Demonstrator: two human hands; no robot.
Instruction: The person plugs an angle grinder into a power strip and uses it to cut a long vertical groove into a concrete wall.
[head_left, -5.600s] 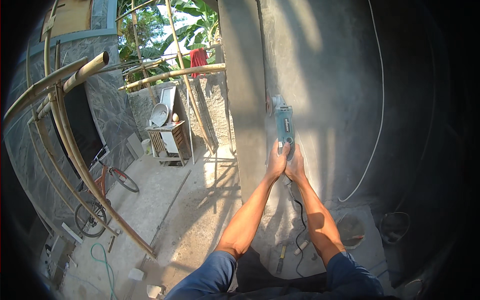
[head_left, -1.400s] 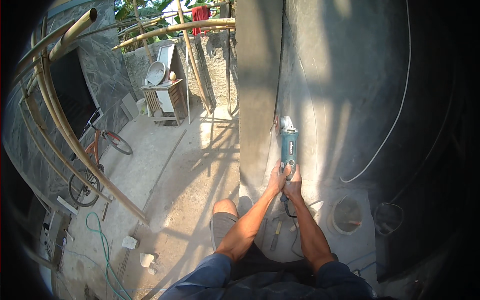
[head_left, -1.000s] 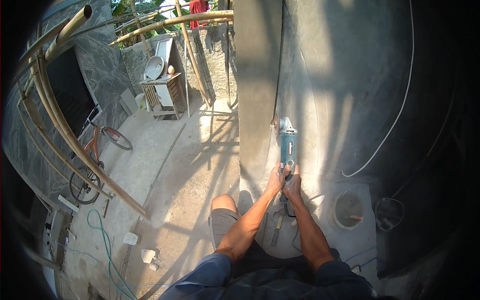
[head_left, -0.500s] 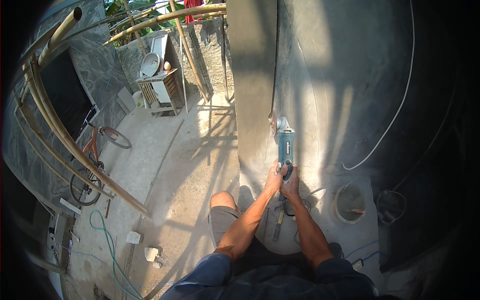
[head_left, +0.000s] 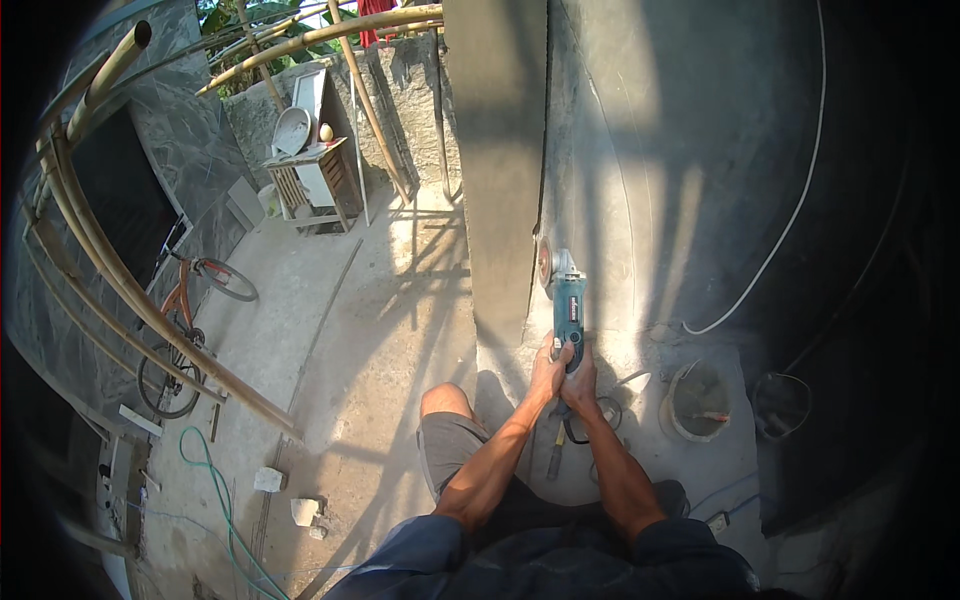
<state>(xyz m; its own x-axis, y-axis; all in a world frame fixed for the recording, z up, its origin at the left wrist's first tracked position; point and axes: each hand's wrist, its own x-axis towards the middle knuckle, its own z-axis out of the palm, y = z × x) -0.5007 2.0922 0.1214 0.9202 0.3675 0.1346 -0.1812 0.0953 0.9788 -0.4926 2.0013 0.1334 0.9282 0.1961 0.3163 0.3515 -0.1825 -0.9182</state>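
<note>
A teal angle grinder (head_left: pixel 568 300) points up and away from me, its disc (head_left: pixel 545 262) at the dark vertical groove beside a grey plastered column (head_left: pixel 492 170). My left hand (head_left: pixel 547 372) is wrapped round the lower body of the grinder, and my right hand (head_left: pixel 582 375) grips it from the other side. A black cable hangs from its tail. The plastered wall (head_left: pixel 700 120) to the right has thin cracks and a loose white wire (head_left: pixel 800 200). A yellow-handled tool (head_left: pixel 556 450) lies on the concrete below my hands.
A bucket (head_left: pixel 695 400) and a darker pail (head_left: pixel 781 405) stand low at right. At left are bamboo scaffold poles (head_left: pixel 180 340), a bicycle (head_left: pixel 225 278), a green hose (head_left: pixel 210 470) and concrete chunks (head_left: pixel 268 478). A wooden stand (head_left: pixel 305 190) holding a basin (head_left: pixel 292 130) is against the far wall.
The grinder and both hands have moved lower along the groove over the last seconds, still gripped the same way. My view has tilted down, and my left knee has come into sight.
</note>
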